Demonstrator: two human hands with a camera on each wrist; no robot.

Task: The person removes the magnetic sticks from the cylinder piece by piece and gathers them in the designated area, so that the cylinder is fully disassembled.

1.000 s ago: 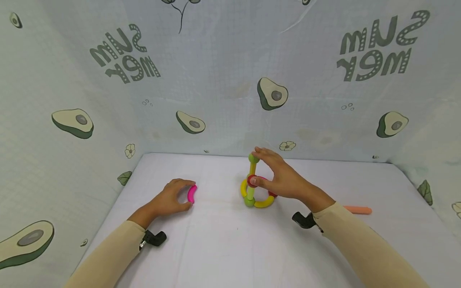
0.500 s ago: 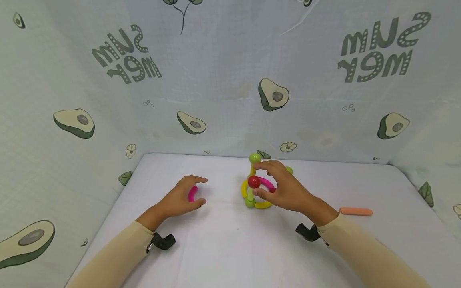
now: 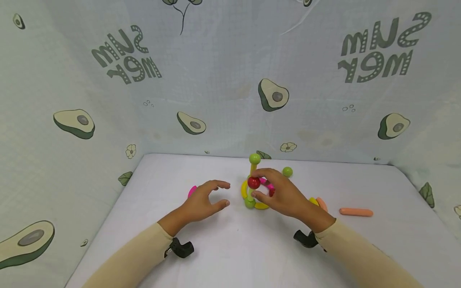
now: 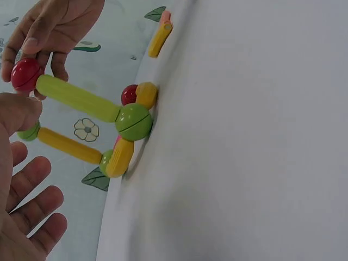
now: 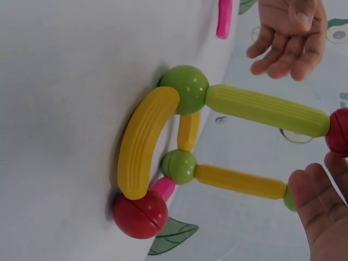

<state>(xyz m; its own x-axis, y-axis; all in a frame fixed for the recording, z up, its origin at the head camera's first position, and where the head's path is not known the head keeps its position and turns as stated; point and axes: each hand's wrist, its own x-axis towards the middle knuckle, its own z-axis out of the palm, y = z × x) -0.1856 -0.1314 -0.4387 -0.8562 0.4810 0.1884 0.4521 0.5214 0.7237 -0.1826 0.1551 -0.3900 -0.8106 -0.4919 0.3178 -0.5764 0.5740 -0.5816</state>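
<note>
The left hand (image 3: 201, 203) has left the curved, bright pink piece (image 3: 192, 191) it spanned a second ago and now reaches, fingers parted and holding nothing, toward the multicoloured ring (image 3: 244, 190) lying on the white cloth-covered table (image 3: 237, 248). The right hand (image 3: 286, 196) has dropped from the upper green ball; its fingers bend about the glossy red ball (image 3: 253, 183) topping a ribbed lime-green rod (image 4: 79, 98) that stands on the ring, though whether they grip it I cannot tell. Mirror-reversed "SUMMER" appears twice on the avocado-printed backdrop (image 3: 223, 60).
</note>
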